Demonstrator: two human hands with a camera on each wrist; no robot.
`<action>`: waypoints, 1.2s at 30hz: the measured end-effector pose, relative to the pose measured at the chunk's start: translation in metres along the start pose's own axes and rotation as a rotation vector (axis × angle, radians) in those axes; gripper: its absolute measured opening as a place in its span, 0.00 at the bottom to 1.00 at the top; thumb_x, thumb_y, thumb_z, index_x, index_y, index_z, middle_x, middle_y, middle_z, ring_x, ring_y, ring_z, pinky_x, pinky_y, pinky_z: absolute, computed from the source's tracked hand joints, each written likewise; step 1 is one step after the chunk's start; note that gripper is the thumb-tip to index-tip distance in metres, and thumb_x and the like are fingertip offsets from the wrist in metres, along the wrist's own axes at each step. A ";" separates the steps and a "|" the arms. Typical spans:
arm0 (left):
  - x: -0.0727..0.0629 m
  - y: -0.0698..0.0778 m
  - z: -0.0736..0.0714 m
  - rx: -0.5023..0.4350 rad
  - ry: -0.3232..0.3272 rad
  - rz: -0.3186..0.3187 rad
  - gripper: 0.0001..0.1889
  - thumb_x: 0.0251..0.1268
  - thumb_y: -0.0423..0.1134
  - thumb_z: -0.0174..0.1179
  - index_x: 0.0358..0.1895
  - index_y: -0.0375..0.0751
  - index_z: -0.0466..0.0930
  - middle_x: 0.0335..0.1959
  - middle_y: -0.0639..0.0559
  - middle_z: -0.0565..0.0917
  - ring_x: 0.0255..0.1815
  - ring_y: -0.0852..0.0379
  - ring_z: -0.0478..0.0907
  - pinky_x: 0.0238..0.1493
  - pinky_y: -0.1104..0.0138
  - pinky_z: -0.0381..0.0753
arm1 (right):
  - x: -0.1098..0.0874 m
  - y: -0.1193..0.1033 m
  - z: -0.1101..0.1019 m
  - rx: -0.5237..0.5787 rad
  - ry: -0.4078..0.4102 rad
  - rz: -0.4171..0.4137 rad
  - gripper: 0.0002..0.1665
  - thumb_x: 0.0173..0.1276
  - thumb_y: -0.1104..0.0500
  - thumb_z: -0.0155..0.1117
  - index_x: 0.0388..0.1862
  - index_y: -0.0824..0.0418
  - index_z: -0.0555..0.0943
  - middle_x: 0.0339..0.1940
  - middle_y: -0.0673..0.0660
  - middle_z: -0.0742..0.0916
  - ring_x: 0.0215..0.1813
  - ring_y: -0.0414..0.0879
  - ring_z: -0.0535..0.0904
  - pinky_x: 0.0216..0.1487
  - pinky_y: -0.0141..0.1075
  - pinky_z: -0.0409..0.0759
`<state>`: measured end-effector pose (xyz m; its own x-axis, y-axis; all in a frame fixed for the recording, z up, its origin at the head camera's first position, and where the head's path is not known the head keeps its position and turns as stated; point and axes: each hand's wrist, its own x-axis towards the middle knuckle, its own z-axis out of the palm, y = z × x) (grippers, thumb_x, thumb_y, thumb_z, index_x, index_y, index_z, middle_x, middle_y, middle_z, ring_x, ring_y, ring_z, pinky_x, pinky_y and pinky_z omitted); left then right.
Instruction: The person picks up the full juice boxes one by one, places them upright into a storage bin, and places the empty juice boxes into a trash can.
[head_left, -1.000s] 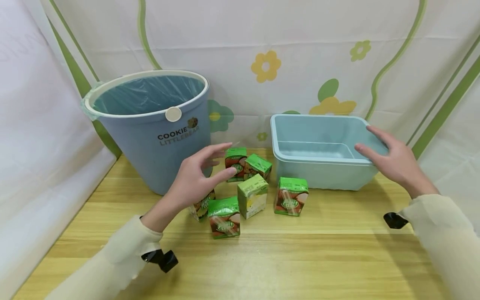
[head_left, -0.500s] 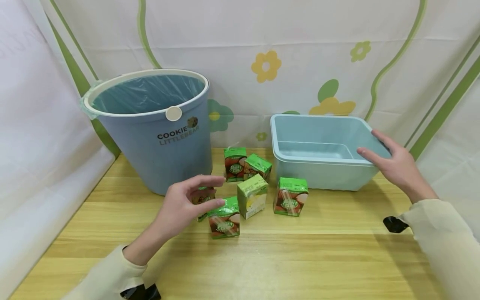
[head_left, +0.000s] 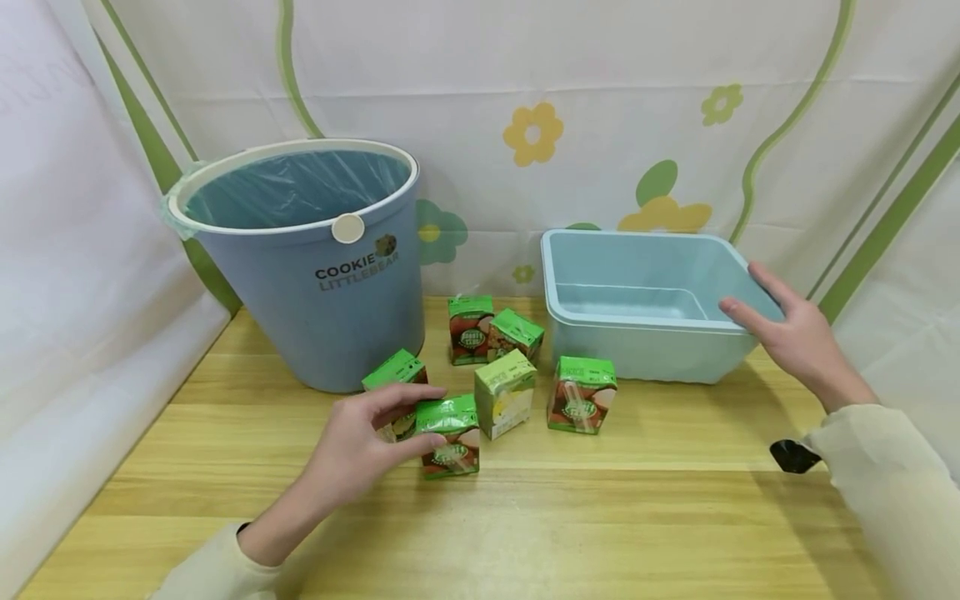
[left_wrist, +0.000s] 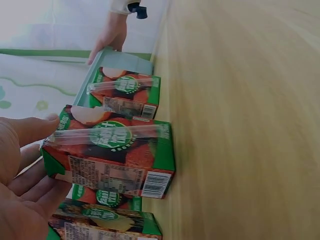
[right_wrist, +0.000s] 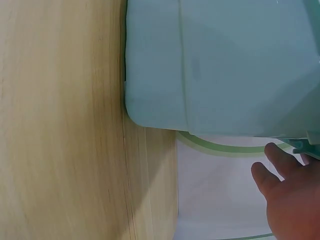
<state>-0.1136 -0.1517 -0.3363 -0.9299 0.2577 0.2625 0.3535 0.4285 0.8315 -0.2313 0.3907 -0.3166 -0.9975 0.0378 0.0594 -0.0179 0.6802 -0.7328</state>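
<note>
In the head view my left hand [head_left: 356, 442] is at a small green-and-red juice box [head_left: 450, 442] at the front of the group. Its thumb lies along the box's front face and its index finger behind the top edge, spread apart. The left wrist view shows that juice box [left_wrist: 112, 150] with a wrapped straw across it. My right hand [head_left: 802, 342] holds the right end of a light blue plastic basin [head_left: 652, 354], thumb over the inner side and fingers over the outer rim. Part of the right hand [right_wrist: 295, 200] shows beside the basin's wall [right_wrist: 240, 65] in the right wrist view.
Around the front box stand a juice box [head_left: 397, 367] partly behind my hand, a yellow-green box [head_left: 506, 396], a red-and-green box [head_left: 581, 400], and two farther back [head_left: 471, 333]. A blue bin [head_left: 337, 317] with a plastic liner stands at the left. A flowered curtain hangs behind.
My left hand has come forward and down from above the back boxes to the front juice box. The right hand has slid slightly along the basin's rim; the boxes stand where they were.
</note>
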 end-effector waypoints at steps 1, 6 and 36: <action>-0.001 0.000 0.001 0.012 0.003 0.004 0.23 0.58 0.41 0.81 0.59 0.52 0.89 0.57 0.55 0.90 0.60 0.54 0.88 0.61 0.60 0.87 | 0.000 0.000 0.000 0.001 -0.002 0.001 0.48 0.80 0.33 0.56 0.86 0.23 0.39 0.91 0.53 0.41 0.90 0.68 0.32 0.80 0.77 0.42; -0.005 -0.003 0.002 0.012 0.004 0.006 0.24 0.57 0.38 0.81 0.59 0.49 0.89 0.58 0.53 0.90 0.57 0.51 0.89 0.56 0.63 0.89 | 0.000 0.000 0.000 0.008 -0.005 -0.002 0.48 0.80 0.33 0.56 0.86 0.23 0.39 0.91 0.51 0.41 0.90 0.66 0.31 0.81 0.76 0.41; 0.013 0.021 -0.015 -0.030 0.076 0.027 0.20 0.56 0.38 0.82 0.53 0.51 0.91 0.48 0.51 0.91 0.37 0.59 0.92 0.38 0.67 0.91 | -0.002 0.001 0.003 0.026 0.014 -0.053 0.50 0.81 0.36 0.58 0.90 0.38 0.44 0.88 0.30 0.44 0.91 0.60 0.29 0.82 0.75 0.36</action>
<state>-0.1202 -0.1525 -0.3080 -0.9255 0.2021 0.3204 0.3764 0.3961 0.8375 -0.2294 0.3897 -0.3196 -0.9940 0.0125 0.1083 -0.0729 0.6620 -0.7460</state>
